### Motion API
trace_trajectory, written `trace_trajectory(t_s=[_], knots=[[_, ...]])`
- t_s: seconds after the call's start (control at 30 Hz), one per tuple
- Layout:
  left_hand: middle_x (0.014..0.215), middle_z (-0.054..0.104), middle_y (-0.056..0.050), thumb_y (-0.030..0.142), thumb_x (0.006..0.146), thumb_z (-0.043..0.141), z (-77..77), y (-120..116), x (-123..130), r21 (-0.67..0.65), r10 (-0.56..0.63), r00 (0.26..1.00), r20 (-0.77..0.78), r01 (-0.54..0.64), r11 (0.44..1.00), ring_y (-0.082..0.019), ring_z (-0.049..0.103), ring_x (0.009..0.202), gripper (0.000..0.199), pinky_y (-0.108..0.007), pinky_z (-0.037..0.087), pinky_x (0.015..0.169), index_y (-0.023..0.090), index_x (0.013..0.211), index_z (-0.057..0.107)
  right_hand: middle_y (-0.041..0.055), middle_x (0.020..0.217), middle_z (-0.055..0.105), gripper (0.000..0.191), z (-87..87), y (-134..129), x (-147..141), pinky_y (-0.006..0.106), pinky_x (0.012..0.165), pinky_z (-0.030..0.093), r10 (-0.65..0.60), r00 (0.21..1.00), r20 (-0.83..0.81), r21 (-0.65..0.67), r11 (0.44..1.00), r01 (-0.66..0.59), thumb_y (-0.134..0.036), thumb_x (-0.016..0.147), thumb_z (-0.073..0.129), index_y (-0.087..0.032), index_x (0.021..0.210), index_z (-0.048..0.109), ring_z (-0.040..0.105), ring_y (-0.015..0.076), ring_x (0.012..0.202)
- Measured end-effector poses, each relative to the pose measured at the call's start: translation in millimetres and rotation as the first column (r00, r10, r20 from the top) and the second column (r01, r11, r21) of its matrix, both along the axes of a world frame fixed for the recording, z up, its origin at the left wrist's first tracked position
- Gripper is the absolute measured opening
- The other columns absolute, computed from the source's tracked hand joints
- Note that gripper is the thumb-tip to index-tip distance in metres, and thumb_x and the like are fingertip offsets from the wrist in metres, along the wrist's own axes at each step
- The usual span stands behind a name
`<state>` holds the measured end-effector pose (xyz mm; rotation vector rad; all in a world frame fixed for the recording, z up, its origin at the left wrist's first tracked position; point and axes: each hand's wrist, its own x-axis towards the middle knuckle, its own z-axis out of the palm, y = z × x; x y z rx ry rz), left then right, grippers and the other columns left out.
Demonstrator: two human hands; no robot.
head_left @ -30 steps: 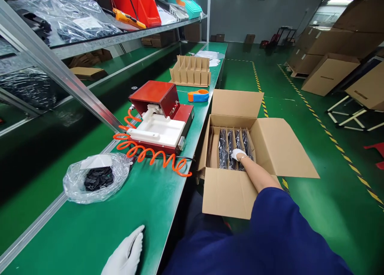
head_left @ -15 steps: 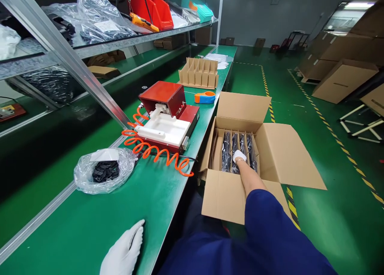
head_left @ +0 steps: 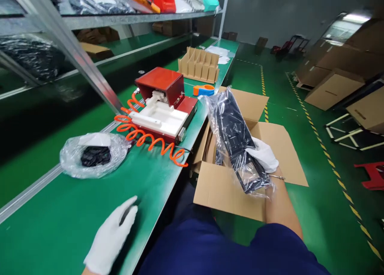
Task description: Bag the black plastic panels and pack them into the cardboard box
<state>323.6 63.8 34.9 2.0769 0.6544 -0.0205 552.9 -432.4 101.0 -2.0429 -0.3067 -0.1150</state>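
Observation:
A black plastic part in a clear bag [head_left: 232,127] is in my gloved right hand [head_left: 264,155], which grips its lower right side. The bagged part is tilted above an open cardboard box [head_left: 228,187]; behind it, part of another bagged piece shows in the box. My left hand [head_left: 112,233], in a white glove, is over the green workbench [head_left: 144,195], thumb and fingers apart, with nothing in it. Further along the bench stands a red machine with a white fixture [head_left: 163,107], and a coiled orange air hose [head_left: 150,143] runs in front of it.
A clear bag of small black parts [head_left: 96,155] lies on the bench's left. Past the machine are an orange-and-blue tape dispenser [head_left: 204,90] and a cardboard divider [head_left: 199,65]. A metal shelf [head_left: 144,17] overhangs the bench. Stacked cartons [head_left: 333,55] and a red stool [head_left: 370,175] stand at right.
My right hand has come up out of the box, lifting a bagged black part. My left hand has shifted slightly up and left, its thumb further from the fingers. The view has tilted slightly.

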Motion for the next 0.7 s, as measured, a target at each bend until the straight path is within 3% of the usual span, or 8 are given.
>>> trace_trajectory(t_s=[0.1,0.17,0.27,0.33,0.43,0.5,0.6,0.7], knots=[[0.138,0.069,-0.013,0.063,0.069,0.083,37.7,-31,12,-0.390,0.055,0.980,0.190,0.024,0.920,-0.036,0.064,0.129,0.089,-0.056,0.047,0.115,0.027,0.145,0.055,0.0071,0.119,0.075,0.056,4.9,79,-14,0.045,0.104,0.057,0.291,0.951,-0.100,0.118,0.953,-0.279,-0.046,0.080,0.080,-0.023,0.129,0.070,0.070,0.0278,0.114],[0.145,0.065,-0.011,0.067,0.058,0.089,58.7,-51,20,-0.628,0.146,0.908,0.393,0.149,0.764,-0.036,0.059,0.135,0.100,-0.052,0.047,0.116,0.031,0.145,0.056,0.0061,0.116,0.076,0.052,5.2,147,-20,0.042,0.102,0.058,0.561,0.813,-0.152,0.209,0.823,-0.529,-0.046,0.079,0.080,-0.024,0.126,0.072,0.070,0.0272,0.114],[0.120,0.077,-0.005,0.061,0.073,0.082,77.6,-59,24,-0.805,0.508,0.761,0.403,0.031,0.592,-0.031,0.067,0.124,0.056,-0.045,0.052,0.112,0.029,0.118,0.073,0.0065,0.116,0.076,0.051,6.6,240,-30,0.036,0.095,0.060,0.864,0.475,-0.169,0.354,0.503,-0.788,-0.045,0.080,0.078,-0.022,0.125,0.073,0.071,0.0241,0.110],[0.102,0.080,-0.001,0.046,0.082,0.076,82.9,-47,17,-0.877,0.752,0.575,0.323,-0.117,0.466,-0.026,0.071,0.114,0.025,-0.039,0.054,0.110,0.028,0.100,0.076,0.0076,0.121,0.074,0.054,11.6,276,-36,0.032,0.083,0.062,0.914,0.359,-0.187,0.386,0.405,-0.829,-0.043,0.080,0.079,-0.021,0.128,0.071,0.071,0.0197,0.097],[0.089,0.079,0.002,0.028,0.087,0.066,85.3,-14,-11,-0.940,0.951,0.235,0.200,-0.229,0.254,-0.019,0.074,0.104,0.007,-0.031,0.055,0.105,0.026,0.086,0.073,0.0088,0.125,0.072,0.048,21.1,287,-37,0.028,0.070,0.059,0.824,0.528,-0.208,0.412,0.563,-0.717,-0.044,0.086,0.077,-0.022,0.128,0.069,0.067,0.0149,0.081],[0.087,0.079,0.001,0.023,0.089,0.061,86.7,8,-36,-0.951,0.985,0.047,0.165,-0.257,0.171,-0.017,0.074,0.104,0.012,-0.028,0.056,0.103,0.024,0.083,0.071,0.0082,0.111,0.076,0.037,20.8,279,-34,0.029,0.067,0.057,0.704,0.678,-0.212,0.462,0.683,-0.566,-0.049,0.093,0.067,-0.021,0.118,0.072,0.066,0.0151,0.073],[0.094,0.080,0.000,0.026,0.091,0.058,90.5,28,-70,-0.953,0.980,-0.112,0.162,-0.277,0.126,-0.017,0.072,0.112,0.015,-0.028,0.056,0.103,0.024,0.083,0.070,0.0071,0.078,0.074,0.034,5.8,275,-42,0.033,0.063,0.056,0.733,0.560,-0.387,0.290,0.673,-0.681,-0.052,0.093,0.067,-0.019,0.088,0.076,0.064,0.0178,0.063],[0.102,0.080,-0.002,0.033,0.091,0.059,94.9,35,-87,-0.956,0.976,-0.146,0.162,-0.268,0.118,-0.019,0.069,0.120,0.017,-0.030,0.056,0.104,0.024,0.083,0.070,0.0063,0.070,0.072,0.034,-14.2,291,-72,0.034,0.056,0.055,0.728,0.381,-0.570,0.236,0.589,-0.773,-0.054,0.084,0.075,-0.020,0.085,0.076,0.062,0.0189,0.057]])
